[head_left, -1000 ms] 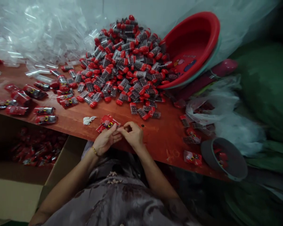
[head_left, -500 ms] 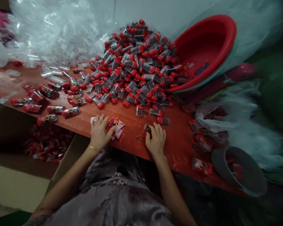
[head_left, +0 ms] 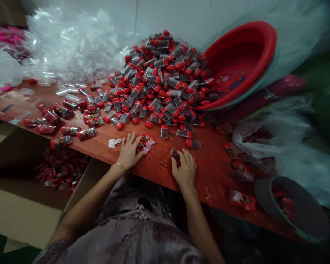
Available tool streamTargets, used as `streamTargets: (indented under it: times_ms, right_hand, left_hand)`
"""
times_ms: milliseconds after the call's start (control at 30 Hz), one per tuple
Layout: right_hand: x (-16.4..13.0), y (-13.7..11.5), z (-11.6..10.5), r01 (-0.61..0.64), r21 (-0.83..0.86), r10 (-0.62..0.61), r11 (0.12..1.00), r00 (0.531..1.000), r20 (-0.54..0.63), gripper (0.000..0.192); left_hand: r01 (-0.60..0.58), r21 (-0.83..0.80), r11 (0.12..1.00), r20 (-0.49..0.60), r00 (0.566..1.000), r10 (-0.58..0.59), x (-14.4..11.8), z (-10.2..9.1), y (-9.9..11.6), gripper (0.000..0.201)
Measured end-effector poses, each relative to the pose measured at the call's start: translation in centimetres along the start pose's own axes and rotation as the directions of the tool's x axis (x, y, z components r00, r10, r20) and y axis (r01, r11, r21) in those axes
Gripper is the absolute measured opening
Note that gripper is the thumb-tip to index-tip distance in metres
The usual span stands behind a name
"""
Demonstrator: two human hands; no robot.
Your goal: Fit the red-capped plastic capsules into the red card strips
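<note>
My left hand (head_left: 129, 151) lies on the table, fingers apart, touching the left edge of a few flat red printed packets (head_left: 147, 142). A crumpled white scrap (head_left: 114, 143) sits to its left. Between the thumb and fingers of my right hand (head_left: 184, 167) is a small clear tube with dark contents (head_left: 175, 154); its far end is hidden by the fingers. Just beyond that hand lie similar red-capped tubes, one a loose tube (head_left: 193, 143) on its side and another an upright-looking tube (head_left: 164, 132).
A large heap of red-capped tubes (head_left: 156, 84) leans into a tilted red basin (head_left: 247, 55). Clear plastic sleeves (head_left: 71, 44) are piled back left. Filled red packs (head_left: 87, 133) lie left, above an open carton (head_left: 19, 194). A grey basket (head_left: 297, 209) stands right.
My left hand has shifted right with the red packets, uncovering the white scrap. My right hand keeps its grip on the tube. The whole view has shifted slightly.
</note>
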State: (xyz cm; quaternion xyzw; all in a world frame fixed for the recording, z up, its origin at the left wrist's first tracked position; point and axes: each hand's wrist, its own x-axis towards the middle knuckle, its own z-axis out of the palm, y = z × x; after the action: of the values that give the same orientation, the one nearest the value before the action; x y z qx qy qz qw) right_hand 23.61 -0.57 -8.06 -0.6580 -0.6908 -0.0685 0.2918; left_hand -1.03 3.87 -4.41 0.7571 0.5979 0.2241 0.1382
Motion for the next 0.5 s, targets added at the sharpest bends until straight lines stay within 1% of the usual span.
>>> streamTargets:
  times_ms: [33,67,133,167,200,233,300,333,400,467,500]
  right_hand:
    - [0.0,0.1,0.0,0.001,0.012,-0.001,1.0,1.0,-0.009,0.035]
    - [0.0,0.1,0.1,0.004,0.027,-0.003,1.0,1.0,-0.018,0.036]
    - [0.0,0.3,0.2,0.013,0.055,-0.011,0.998,0.999,-0.033,0.035]
    - [0.0,0.3,0.2,0.02,0.064,-0.017,0.998,0.999,-0.041,0.035]
    - [0.1,0.4,0.2,0.026,0.069,-0.023,0.997,0.999,-0.047,0.035]
    - [0.1,0.4,0.3,0.03,0.071,-0.027,0.997,0.998,-0.05,0.034]
    - [0.2,0.4,0.3,0.033,0.071,-0.029,0.997,0.998,-0.052,0.033]
    - [0.2,0.3,0.3,0.03,0.072,-0.026,0.997,0.998,-0.052,0.033]
    - [0.2,0.3,0.2,0.014,0.075,-0.01,0.997,0.999,-0.05,0.033]
    - [0.2,0.2,0.2,0.001,0.085,0.003,0.996,0.999,-0.041,0.032]
    - [0.2,0.2,0.2,-0.003,0.09,0.006,0.996,0.999,-0.034,0.032]
  left_hand:
    - [0.021,0.018,1.0,-0.064,0.998,-0.02,-0.2,-0.6,-0.3,0.054]
    - [0.069,0.048,0.996,-0.141,0.988,-0.062,-0.4,-1.2,-0.9,0.049]
    - [0.219,0.125,0.968,-0.27,0.946,-0.179,-1.1,-2.7,-2.6,0.041]
    - [0.283,0.164,0.945,-0.29,0.929,-0.229,-1.4,-3.4,-3.5,0.039]
    - [0.32,0.194,0.927,-0.274,0.925,-0.262,-1.5,-4.0,-4.5,0.037]
    - [0.334,0.212,0.918,-0.243,0.928,-0.281,-1.6,-4.4,-5.3,0.035]
    - [0.311,0.226,0.923,-0.162,0.946,-0.28,-1.5,-5.1,-6.4,0.03]
    - [0.295,0.227,0.928,-0.129,0.954,-0.271,-1.3,-5.2,-6.6,0.028]
    - [0.281,0.242,0.929,-0.11,0.959,-0.261,-1.0,-5.3,-6.1,0.028]
    - [0.275,0.248,0.929,-0.155,0.958,-0.242,-0.4,-5.0,-4.7,0.031]
    - [0.255,0.237,0.937,-0.184,0.959,-0.215,0.0,-4.7,-3.7,0.033]
